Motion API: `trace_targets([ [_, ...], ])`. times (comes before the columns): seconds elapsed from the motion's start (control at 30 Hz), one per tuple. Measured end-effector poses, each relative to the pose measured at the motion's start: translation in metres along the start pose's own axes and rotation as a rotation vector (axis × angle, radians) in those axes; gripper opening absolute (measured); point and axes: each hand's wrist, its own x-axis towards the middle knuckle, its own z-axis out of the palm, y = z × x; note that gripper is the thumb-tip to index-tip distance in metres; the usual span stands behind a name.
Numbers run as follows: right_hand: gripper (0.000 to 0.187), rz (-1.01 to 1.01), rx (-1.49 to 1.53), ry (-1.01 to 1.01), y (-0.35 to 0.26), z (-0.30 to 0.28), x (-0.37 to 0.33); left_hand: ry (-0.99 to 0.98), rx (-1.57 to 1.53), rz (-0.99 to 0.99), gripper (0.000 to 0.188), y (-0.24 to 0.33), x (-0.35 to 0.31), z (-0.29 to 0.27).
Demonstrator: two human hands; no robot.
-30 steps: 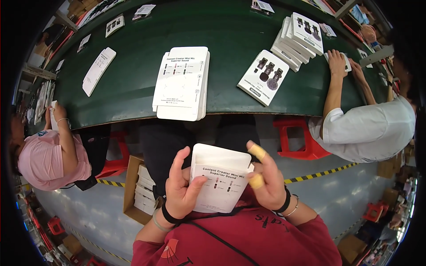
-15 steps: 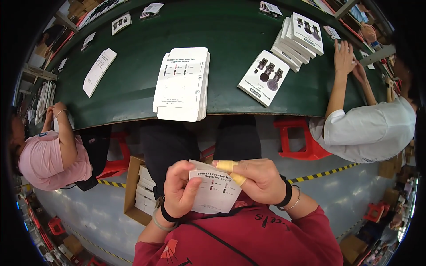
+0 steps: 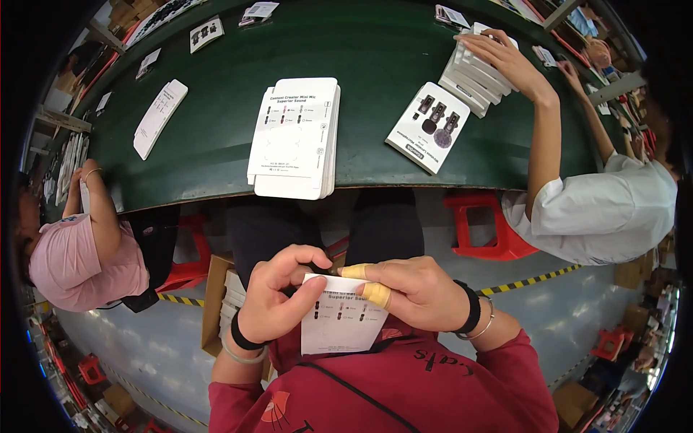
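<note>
I hold a white printed cardboard box (image 3: 342, 328) in front of my lap, its printed face turned up. My left hand (image 3: 285, 294) pinches its top left corner between thumb and fingers. At the top right edge, my right hand (image 3: 415, 289) grips it, with yellow tape (image 3: 377, 294) wrapped round the thumb and a finger. The top edge looks bent over or folded under the fingers; its far side is hidden. On the green table ahead lies a stack of similar flat white boxes (image 3: 292, 144).
White boxes with pictured microphones (image 3: 427, 123) lie at the right, beside a leaning stack (image 3: 473, 79) that a co-worker's hand (image 3: 509, 65) touches. A smaller pile (image 3: 160, 119) lies left on the table (image 3: 216, 108). Below stand an open carton (image 3: 214, 307) and red stools (image 3: 480, 231).
The box has turned more upright, and my fingers have shifted along its top edge. My left hand has moved left and opened its grip somewhat. The right co-worker's hand has reached onto the leaning stack.
</note>
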Motion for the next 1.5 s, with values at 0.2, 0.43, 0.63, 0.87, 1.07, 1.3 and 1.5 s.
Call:
trace_targets([
  [0.2, 0.027, 0.074, 0.164, 0.002, 0.0, -0.004, 0.006, -0.038, -0.184, -0.153, 0.004, 0.002, 0.016, 0.0],
  [0.43, 0.038, 0.318, 0.41, -0.038, 0.008, -0.004, 0.004, 0.117, 0.037, 0.153, 0.01, -0.034, 0.001, 0.015],
  [0.63, 0.054, 0.084, -0.071, -0.041, -0.003, 0.004, 0.001, 0.254, -0.152, 0.235, 0.02, -0.037, 0.002, 0.024],
  [0.87, 0.052, -0.208, -0.563, 0.034, -0.001, 0.006, -0.005, 0.231, 0.067, 0.374, 0.025, -0.031, 0.008, 0.025],
  [1.07, 0.047, -0.063, -0.353, -0.053, 0.001, 0.002, -0.008, 0.208, 0.011, 0.35, 0.018, -0.029, 0.011, 0.029],
  [1.3, 0.041, -0.045, -0.179, 0.536, -0.01, -0.055, -0.022, 0.5, 0.283, 0.248, 0.019, 0.0, 0.041, -0.007],
  [1.5, 0.032, -0.281, -0.611, 0.849, 0.054, -0.085, 0.011, 0.669, 0.948, 0.267, 0.038, -0.015, 0.104, -0.049],
])
